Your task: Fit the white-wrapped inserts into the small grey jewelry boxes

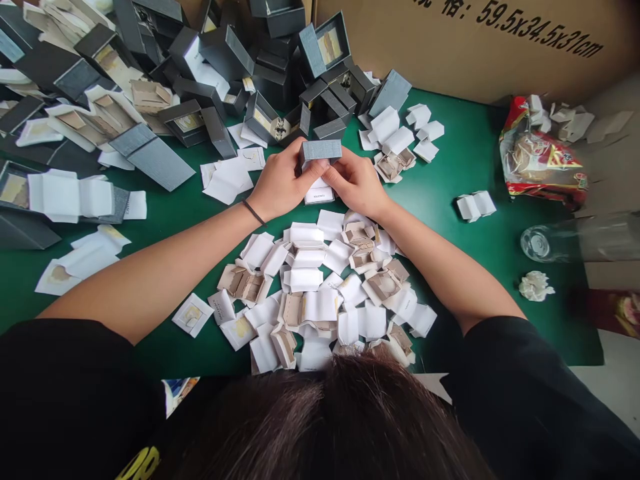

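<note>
My left hand [283,183] and my right hand [356,183] meet at the middle of the green table [450,173]. Both are closed around a small grey box [321,151] with a white insert [319,193] showing under it. The box is held just above the table, in front of a heap of open grey boxes [260,73]. A black band circles my left wrist. Below my forearms lies a pile of folded white and beige card inserts [320,287].
Large cardboard carton [450,40] stands at the back right. A red snack bag [543,160], a clear glass [540,243] and a crumpled paper ball [535,285] sit at the right. More grey boxes and white inserts [70,193] lie at the left.
</note>
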Available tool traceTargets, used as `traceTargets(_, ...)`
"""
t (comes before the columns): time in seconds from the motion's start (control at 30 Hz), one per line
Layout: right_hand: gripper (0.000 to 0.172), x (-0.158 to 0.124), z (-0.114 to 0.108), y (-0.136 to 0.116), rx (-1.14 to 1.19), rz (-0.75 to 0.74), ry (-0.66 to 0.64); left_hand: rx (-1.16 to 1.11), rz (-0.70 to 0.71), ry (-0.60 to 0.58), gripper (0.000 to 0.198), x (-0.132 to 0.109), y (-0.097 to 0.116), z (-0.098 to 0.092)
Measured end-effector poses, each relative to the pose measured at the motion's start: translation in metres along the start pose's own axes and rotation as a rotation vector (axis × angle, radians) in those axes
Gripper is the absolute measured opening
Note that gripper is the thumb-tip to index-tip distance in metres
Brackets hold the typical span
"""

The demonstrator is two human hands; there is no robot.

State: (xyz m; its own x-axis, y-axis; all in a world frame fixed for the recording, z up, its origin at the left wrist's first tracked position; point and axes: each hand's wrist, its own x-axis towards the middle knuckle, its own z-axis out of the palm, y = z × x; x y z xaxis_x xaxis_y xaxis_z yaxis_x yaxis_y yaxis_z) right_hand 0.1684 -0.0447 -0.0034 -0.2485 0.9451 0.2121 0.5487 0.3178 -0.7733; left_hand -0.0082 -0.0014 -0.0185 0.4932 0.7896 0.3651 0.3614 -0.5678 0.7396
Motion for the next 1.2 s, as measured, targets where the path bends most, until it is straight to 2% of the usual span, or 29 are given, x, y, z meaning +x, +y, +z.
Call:
traceTargets(0.57,0.053,0.0,0.0006,0.0023,0.004,-0.022,0.005,-0.026,0.02,-0.011,0.049,-0.0004,-0.0019,0.0009)
traceTargets(0.83,0.052,-0.0001,0.0008,0.0016,0.007,-0.01,0.001,0.029,-0.023,-0.031,0.052,-0.0007,-0.0014,0.0003)
traceTargets(1.03,0.051,-0.0002,0.0008,0.002,-0.012,-0.01,0.0,0.01,0.018,-0.019,0.052,-0.0006,-0.0039,0.0008)
traceTargets(1.2,0.052,-0.0001,0.001,0.0032,-0.035,0.002,-0.002,0.018,-0.044,-0.051,0.053,-0.0007,-0.0029,0.0011)
